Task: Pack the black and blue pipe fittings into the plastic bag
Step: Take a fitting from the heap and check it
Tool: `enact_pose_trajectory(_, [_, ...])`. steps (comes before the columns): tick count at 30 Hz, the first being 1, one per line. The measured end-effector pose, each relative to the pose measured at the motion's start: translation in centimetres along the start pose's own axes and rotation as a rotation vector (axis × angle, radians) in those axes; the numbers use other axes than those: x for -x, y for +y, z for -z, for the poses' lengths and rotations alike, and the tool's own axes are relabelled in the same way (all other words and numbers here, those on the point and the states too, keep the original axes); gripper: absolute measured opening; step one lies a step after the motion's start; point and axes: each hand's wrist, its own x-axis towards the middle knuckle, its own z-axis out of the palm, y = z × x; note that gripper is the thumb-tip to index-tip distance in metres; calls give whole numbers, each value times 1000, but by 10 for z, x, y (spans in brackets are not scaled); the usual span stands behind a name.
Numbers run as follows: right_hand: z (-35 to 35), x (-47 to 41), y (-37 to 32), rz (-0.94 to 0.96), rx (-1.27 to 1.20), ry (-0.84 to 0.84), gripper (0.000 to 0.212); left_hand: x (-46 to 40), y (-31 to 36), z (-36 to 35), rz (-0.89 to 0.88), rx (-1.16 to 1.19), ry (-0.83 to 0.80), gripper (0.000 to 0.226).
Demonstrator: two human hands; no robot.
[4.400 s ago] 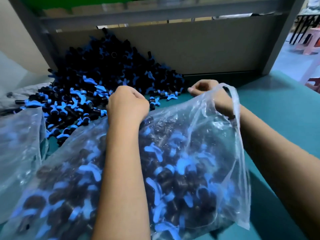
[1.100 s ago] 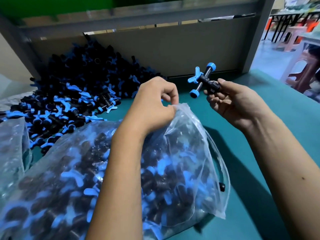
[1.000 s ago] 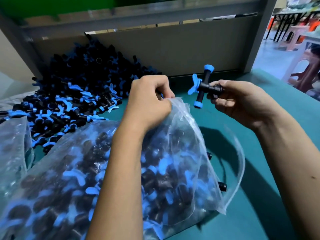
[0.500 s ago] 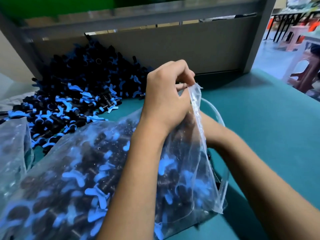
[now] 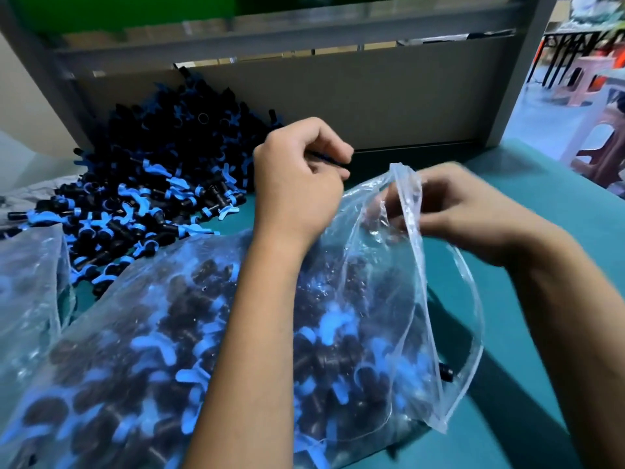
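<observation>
- Clear plastic bag lies on the green table, well filled with black and blue fittings; one black end shows near the mouth's lower edge
- Change: a second ago the right hand held one fitting up beside the bag; half a second ago that hand was down inside the mouth; now it is out and no fitting shows in it (so the piece most likely went in)
- Meaning, as a judgement: one more fitting packed, the bag near full, and the hands may be turning to closing or re-opening the mouth
- Left hand: fingers curled tight at the bag's upper edge, a thin dark strip showing at the fingertips; what it is cannot be told
- Right hand: blurred, fingers curled and pinching the bag's raised rim
- The packed fittings sit below and nearer the camera than both sets of fingers, none touching them
- Loose pile remains at far left against the grey backboard, just beyond the left hand
- Second bag at the left edge, contents unclear
</observation>
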Motion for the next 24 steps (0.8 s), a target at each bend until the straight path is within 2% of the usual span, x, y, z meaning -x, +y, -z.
enact_pose_trajectory(3, [13, -2, 6, -2, -289, 435, 33, -5, -13, 18, 145, -74, 135, 30])
enact_pose_trajectory(5, [13, -15, 20, -95, -362, 703, 35, -4, -22, 31, 267, -260, 169, 29])
enact_pose_trajectory(7, [7, -33, 39, -237, -287, 779, 31, -2, -31, 38, 393, -503, 97, 29])
enact_pose_trajectory(9, [-5, -51, 55, -308, -186, 707, 20, 1, -38, 36, 483, -637, -76, 29])
enact_pose_trajectory(11, [-12, -70, 71, -317, 78, 592, 13, 4, -39, 30, 526, -692, -216, 29])
enact_pose_trajectory(12, [-12, -81, 78, -323, 250, 506, 16, 4, -40, 28, 529, -708, -245, 30])
enact_pose_trajectory(15, [-21, -124, 97, -382, 544, 121, 39, 4, -41, 27, 531, -713, -248, 29])
enact_pose_trajectory(17, [-35, -150, 109, -330, 797, -96, 54, 4, -42, 28, 534, -701, -241, 29])
enact_pose_trajectory(20, [-53, -177, 130, -212, 984, -172, 68, 5, -41, 28, 525, -695, -237, 29])
enact_pose_trajectory(24, [-64, -192, 149, -343, 997, -301, 80, 5, -42, 28, 523, -692, -237, 31])
